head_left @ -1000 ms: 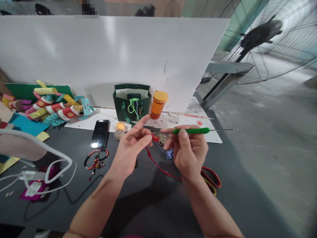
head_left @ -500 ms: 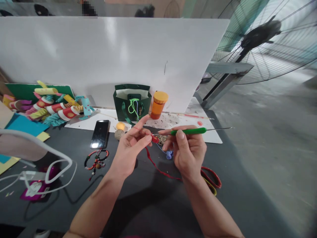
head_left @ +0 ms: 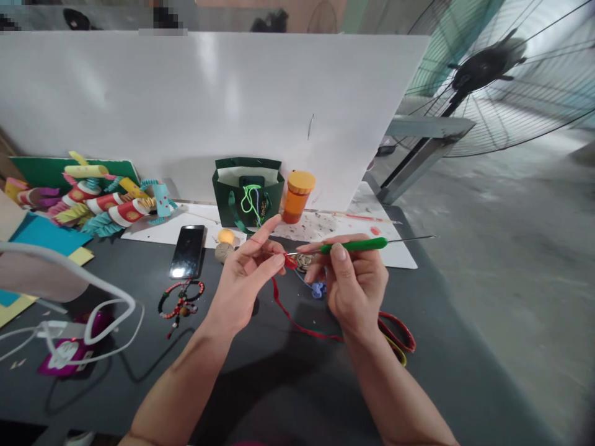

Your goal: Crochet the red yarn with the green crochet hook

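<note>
My left hand (head_left: 244, 279) pinches a small red crocheted piece (head_left: 290, 261) between thumb and fingertips, with a red cord (head_left: 297, 325) trailing from it down to the table. My right hand (head_left: 356, 282) grips a crochet hook with a green handle (head_left: 353, 246), its steel tip reaching the red piece. Below the hands lie a small blue flower (head_left: 318, 290) and a round woven tan disc (head_left: 304, 262), partly hidden by my fingers. A loop of red and yellow cord (head_left: 395, 331) lies by my right wrist.
On the dark table are a smartphone (head_left: 188, 251), a beaded bracelet (head_left: 181, 303), a twine ball (head_left: 224, 252) and a white cable (head_left: 93, 322). Behind stand a green gift bag (head_left: 248, 192), an orange pill bottle (head_left: 297, 196), paper crafts (head_left: 102, 207), a white board (head_left: 209, 105) and a large fan (head_left: 483, 68).
The hook has shifted slightly left and tilted, its tip rising on the right. Both hands stay nearly still, and the red piece remains pinched.
</note>
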The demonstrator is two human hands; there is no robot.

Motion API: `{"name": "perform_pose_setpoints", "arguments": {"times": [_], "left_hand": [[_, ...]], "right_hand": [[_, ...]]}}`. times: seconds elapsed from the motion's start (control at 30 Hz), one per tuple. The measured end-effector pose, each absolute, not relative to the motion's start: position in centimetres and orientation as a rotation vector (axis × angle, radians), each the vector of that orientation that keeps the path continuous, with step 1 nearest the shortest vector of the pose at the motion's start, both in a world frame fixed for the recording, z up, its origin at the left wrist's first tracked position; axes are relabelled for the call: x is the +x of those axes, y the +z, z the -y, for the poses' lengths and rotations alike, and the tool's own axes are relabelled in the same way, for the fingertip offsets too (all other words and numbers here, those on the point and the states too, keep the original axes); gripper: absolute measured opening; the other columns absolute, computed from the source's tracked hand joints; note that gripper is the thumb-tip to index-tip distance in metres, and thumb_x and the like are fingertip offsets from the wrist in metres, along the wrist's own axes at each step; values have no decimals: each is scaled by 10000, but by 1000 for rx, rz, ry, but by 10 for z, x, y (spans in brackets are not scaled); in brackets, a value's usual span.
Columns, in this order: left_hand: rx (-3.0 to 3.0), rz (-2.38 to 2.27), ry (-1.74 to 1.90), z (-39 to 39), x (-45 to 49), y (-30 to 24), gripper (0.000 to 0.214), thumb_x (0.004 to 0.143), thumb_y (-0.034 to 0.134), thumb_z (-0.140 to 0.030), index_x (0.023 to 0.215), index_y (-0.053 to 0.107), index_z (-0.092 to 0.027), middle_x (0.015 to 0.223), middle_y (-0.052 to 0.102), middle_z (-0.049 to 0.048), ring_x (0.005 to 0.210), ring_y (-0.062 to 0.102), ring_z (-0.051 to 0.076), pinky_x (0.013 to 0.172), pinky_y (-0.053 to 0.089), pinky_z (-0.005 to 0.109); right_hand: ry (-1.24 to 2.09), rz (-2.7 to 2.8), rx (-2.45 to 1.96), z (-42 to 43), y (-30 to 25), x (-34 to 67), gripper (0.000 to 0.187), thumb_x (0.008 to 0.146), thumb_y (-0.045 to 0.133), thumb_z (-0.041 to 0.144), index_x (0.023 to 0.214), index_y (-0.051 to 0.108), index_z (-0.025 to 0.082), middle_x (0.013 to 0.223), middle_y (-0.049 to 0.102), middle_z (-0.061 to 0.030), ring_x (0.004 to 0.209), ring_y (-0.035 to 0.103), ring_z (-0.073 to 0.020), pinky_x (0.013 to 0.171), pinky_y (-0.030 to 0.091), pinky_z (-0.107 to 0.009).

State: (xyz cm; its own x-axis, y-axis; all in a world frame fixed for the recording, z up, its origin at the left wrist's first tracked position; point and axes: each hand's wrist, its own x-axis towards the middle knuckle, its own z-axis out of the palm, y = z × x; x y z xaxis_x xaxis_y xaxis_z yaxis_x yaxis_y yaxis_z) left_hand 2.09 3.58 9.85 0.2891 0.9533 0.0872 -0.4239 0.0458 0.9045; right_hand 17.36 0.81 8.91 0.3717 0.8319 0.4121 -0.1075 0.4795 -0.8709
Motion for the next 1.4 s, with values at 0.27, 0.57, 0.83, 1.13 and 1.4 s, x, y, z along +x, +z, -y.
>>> {"name": "perform_pose_setpoints", "arguments": {"times": [0.27,0.57,0.83,1.13,1.4], "left_hand": [[1102,-712,1183,-35,21,99,471,842,823,-286,1297,749,-382,871,675,-3,795,568,118,763,539,244],[1063,-671,1106,-35,20,100,521,806,853,-285,1310,742,-359,882,692,-2,839,579,120,778,546,239],[1054,-696,1122,-34,21,99,647,788,852,-250,1402,673,-348,879,684,-5,858,593,129,775,552,246],[1059,-652,1101,-36,22,99,768,785,839,-244,1504,575,-303,883,687,-4,814,587,118,744,541,234],[974,-627,1069,-35,22,103,691,748,864,-233,1408,671,-295,848,673,-14,758,559,98,703,529,230]], "right_hand": [[630,1105,-863,-4,93,173,160,983,660,394,935,622,246,822,827,-20,459,672,-133,451,520,-276],[764,1046,-842,-8,90,175,179,962,690,410,936,633,243,781,812,-3,420,629,-111,435,493,-252],[809,968,-855,-11,94,177,238,919,725,449,905,627,232,745,786,1,412,597,-93,423,452,-236],[926,930,-800,-15,99,176,256,869,764,456,854,637,234,674,760,14,376,573,-97,374,401,-224],[970,910,-830,-15,101,177,308,834,786,496,826,620,237,657,755,19,365,558,-98,360,378,-224]]}}
